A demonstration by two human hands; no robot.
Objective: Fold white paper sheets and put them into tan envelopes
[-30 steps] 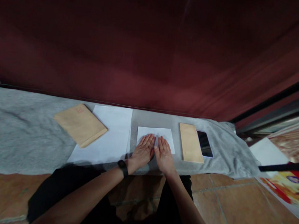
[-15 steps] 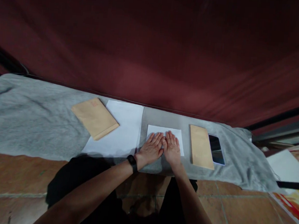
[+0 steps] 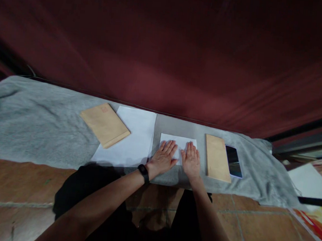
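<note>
A small white sheet of paper (image 3: 178, 141), perhaps folded, lies on the grey cloth in front of me. My left hand (image 3: 163, 158) rests flat on its left part, fingers stretched out and thumb apart. On the right side of the sheet my right hand (image 3: 191, 161) lies palm down, its fingers extended. A gap shows the paper between the two hands. Beneath the palms the lower part of the sheet is partly hidden. To the right of my right hand lies a stack of brown envelopes (image 3: 217, 158).
Left of my hands are large white sheets (image 3: 137, 141), partly covered by brown envelopes (image 3: 105, 125) with a red mark. A phone (image 3: 233, 161) sits beside the right-hand envelopes. The grey cloth (image 3: 43, 126) ends at a dark red wall-like surface (image 3: 165, 61) behind.
My right hand has slid to the right across the small sheet, away from my left hand, opening a gap between them. The left hand stays almost in place on the paper.
</note>
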